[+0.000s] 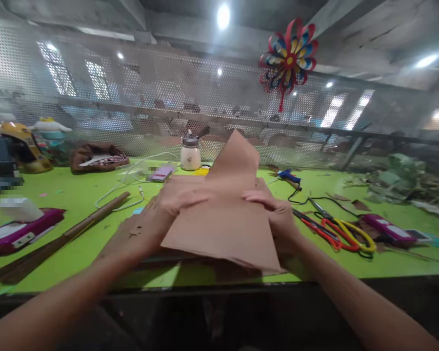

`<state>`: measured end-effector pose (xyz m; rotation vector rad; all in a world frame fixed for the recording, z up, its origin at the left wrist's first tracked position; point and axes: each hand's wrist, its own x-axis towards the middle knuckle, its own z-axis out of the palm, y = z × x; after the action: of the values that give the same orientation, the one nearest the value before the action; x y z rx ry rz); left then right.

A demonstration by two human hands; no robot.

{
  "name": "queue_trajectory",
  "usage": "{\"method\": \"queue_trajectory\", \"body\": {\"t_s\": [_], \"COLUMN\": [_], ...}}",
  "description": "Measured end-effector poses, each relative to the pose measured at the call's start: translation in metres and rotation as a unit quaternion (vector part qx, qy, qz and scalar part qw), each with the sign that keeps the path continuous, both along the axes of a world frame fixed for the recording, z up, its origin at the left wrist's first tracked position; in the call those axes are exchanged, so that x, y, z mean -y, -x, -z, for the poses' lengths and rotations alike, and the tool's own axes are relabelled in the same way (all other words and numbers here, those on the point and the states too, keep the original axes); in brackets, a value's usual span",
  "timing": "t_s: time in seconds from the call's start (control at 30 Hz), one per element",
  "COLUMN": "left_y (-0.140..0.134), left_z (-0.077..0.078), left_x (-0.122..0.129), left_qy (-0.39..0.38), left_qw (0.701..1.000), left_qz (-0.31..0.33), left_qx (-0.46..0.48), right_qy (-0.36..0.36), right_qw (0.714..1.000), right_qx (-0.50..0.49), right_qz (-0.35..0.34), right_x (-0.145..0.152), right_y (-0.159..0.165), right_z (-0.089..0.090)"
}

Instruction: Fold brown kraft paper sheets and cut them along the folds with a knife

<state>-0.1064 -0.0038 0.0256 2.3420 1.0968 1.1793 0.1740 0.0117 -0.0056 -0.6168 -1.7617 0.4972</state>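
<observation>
A stack of brown kraft paper (227,219), its upper part rising to a point, is held between my two hands in the middle of the view. My left hand (181,200) grips its left side, thumb on top and the other fingers hidden beneath. On the right side my right hand (272,207) is closed around the edge, its upper fingers lying over the paper. The lower edge shows several layers and hangs near the table's front edge. More brown paper sheets (131,231) lie flat underneath, partly covered by my left arm.
On the green table (76,195), scissors with red and yellow handles (347,234) lie right, near a blue glue gun (289,176). A brown paper roll (95,217) and a magenta power strip (29,229) lie left. A white bottle (190,153) stands behind, before a perforated metal screen (149,87).
</observation>
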Motion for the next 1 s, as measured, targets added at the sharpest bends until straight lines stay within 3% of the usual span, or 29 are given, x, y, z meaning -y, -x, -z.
{"method": "queue_trajectory", "body": {"t_s": [0.03,0.13,0.2,0.27,0.37,0.43,0.57,0.67,0.8,0.9,1.0], "left_y": [0.004,0.008,0.005,-0.001,-0.009,-0.013,-0.024,-0.032,-0.034,-0.033,-0.034], "left_z": [0.014,0.044,0.054,0.057,0.052,0.042,0.013,0.002,0.013,0.031,0.043], "left_x": [0.003,0.005,0.002,-0.002,-0.005,-0.005,-0.002,-0.004,-0.01,-0.018,-0.03], "left_qy": [0.004,-0.092,-0.137,-0.139,-0.055,0.033,0.175,0.292,0.442,0.435,0.406], "left_qw": [0.999,0.985,0.974,0.969,0.964,0.962,0.969,0.95,0.897,0.896,0.904], "left_qz": [0.011,-0.002,0.006,0.058,0.167,0.181,0.069,0.018,-0.007,-0.018,-0.053], "left_qx": [-0.037,-0.148,-0.183,-0.194,-0.201,-0.204,-0.162,-0.109,-0.001,0.086,0.123], "right_qy": [0.038,0.095,0.075,0.037,0.001,0.012,0.082,0.149,0.306,0.357,0.357], "right_qw": [0.999,0.99,0.989,0.986,0.97,0.96,0.957,0.954,0.918,0.906,0.906], "right_qx": [0.024,0.085,0.115,0.161,0.238,0.273,0.271,0.255,0.244,0.213,0.193], "right_qz": [-0.019,-0.054,-0.048,-0.02,0.042,0.061,0.064,0.053,0.066,0.081,0.124], "right_x": [-0.003,-0.008,-0.007,-0.004,0.006,0.016,0.031,0.028,0.011,0.001,-0.005], "right_y": [-0.003,-0.012,-0.019,-0.026,-0.033,-0.033,-0.031,-0.033,-0.035,-0.029,-0.021], "right_z": [0.011,0.033,0.043,0.049,0.053,0.05,0.036,0.026,0.016,0.017,0.025]}}
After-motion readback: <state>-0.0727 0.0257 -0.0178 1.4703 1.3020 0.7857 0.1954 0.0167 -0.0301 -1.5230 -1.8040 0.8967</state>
